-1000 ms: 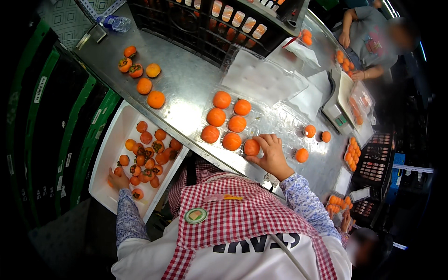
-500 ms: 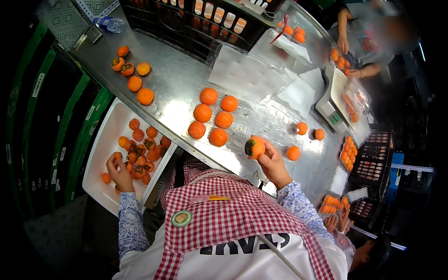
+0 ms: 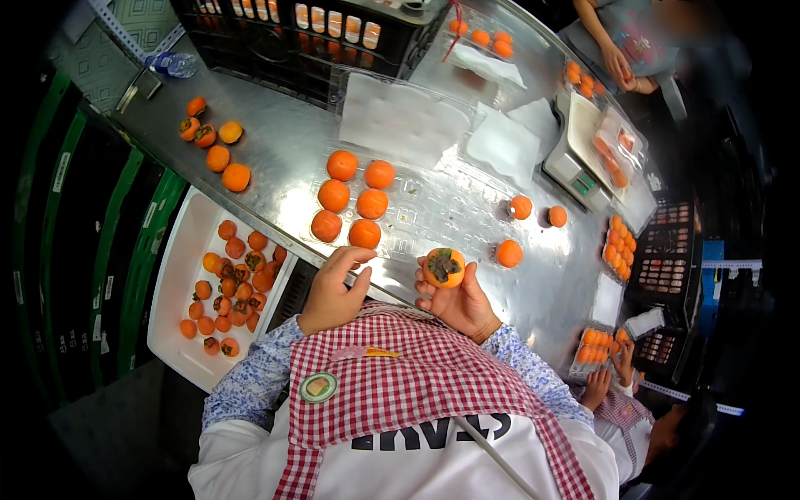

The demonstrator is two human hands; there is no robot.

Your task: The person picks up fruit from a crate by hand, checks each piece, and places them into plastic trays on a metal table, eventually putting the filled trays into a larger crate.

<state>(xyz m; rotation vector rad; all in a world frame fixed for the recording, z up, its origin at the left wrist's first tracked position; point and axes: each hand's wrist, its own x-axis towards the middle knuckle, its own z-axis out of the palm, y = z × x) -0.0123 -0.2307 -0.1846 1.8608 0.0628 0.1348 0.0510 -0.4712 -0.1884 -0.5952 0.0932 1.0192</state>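
In my right hand (image 3: 467, 304) rests a persimmon (image 3: 444, 267), its dark leafy calyx turned up, held by the fingers and thumb. My left hand (image 3: 335, 292) is just left of it, over the table's near edge, fingers bent and apart from the thumb, with no fruit visible in it. Right in front of the hands lies a clear plastic tray (image 3: 417, 225); several persimmons (image 3: 372, 203) sit in two rows in its left part. Below on the left, a white bin (image 3: 173, 287) holds many loose persimmons (image 3: 242, 292).
Loose persimmons (image 3: 218, 158) lie on the metal table (image 3: 275, 125) at left, others (image 3: 509, 253) at right. A black crate (image 3: 275, 50) stands at the back, beside white sheets (image 3: 404, 117). A scale (image 3: 577, 167) bears a filled clear pack. Two other people work at the right.
My left hand has come up out of the white bin to beside my right hand. The persimmon in my right hand has been turned so its calyx shows. The view has shifted slightly.
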